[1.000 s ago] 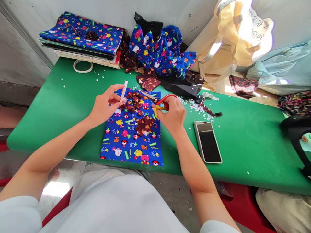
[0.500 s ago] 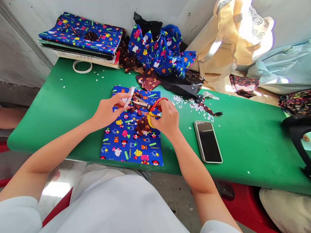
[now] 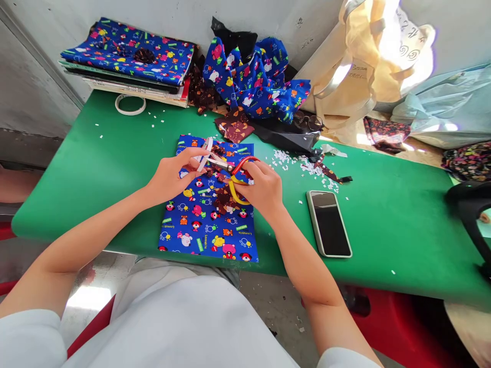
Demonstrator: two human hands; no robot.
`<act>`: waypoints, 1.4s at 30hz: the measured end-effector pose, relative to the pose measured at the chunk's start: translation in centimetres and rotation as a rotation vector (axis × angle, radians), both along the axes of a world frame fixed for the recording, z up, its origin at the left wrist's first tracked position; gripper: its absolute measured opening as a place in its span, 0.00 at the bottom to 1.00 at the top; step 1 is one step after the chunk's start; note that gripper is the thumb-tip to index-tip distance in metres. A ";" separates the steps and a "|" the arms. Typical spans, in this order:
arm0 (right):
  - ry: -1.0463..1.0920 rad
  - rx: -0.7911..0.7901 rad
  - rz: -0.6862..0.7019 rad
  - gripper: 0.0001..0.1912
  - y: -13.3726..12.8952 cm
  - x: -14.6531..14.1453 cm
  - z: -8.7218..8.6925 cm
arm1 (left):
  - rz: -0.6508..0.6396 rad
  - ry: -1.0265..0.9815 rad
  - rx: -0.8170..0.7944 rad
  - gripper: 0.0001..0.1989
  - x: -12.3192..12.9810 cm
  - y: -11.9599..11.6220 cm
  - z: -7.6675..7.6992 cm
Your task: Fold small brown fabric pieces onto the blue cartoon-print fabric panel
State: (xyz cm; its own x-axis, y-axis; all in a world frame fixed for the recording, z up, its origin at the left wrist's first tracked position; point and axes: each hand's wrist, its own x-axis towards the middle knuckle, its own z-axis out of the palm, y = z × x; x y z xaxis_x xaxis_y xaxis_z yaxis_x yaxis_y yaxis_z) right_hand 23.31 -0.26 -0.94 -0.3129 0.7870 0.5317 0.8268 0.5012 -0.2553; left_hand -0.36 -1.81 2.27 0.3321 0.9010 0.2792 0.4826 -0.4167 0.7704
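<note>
My left hand [image 3: 169, 174] pinches a narrow roll of white tape [image 3: 207, 145], seen nearly edge-on, above a blue cartoon-print cloth [image 3: 199, 230]. My right hand [image 3: 264, 186] is closed round the handles of a pair of scissors [image 3: 238, 168], one loop red and one yellow. The parted blades point left and reach the tape by my left fingertips; whether they touch it I cannot tell. Under the scissors, brown printed fabric scraps [image 3: 226, 199] lie on the blue cloth, with small white bits among them.
On the green table [image 3: 115, 163] lie a phone [image 3: 329, 225], scattered white snippets [image 3: 284, 158] and another tape roll [image 3: 130, 105]. Behind stand a cloth-topped stack of books [image 3: 130, 56], crumpled blue cloth [image 3: 249, 82], glasses [image 3: 309, 121] and a beige bag [image 3: 345, 71].
The scissors have moved left, bringing their blades from beside the tape roll right up to it. My left hand has stayed almost in place, still holding the tape.
</note>
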 end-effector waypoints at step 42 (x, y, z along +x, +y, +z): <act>-0.115 0.062 0.005 0.17 0.0 0.4 -0.1 | 0.013 0.103 0.138 0.17 -0.3 0.3 -0.2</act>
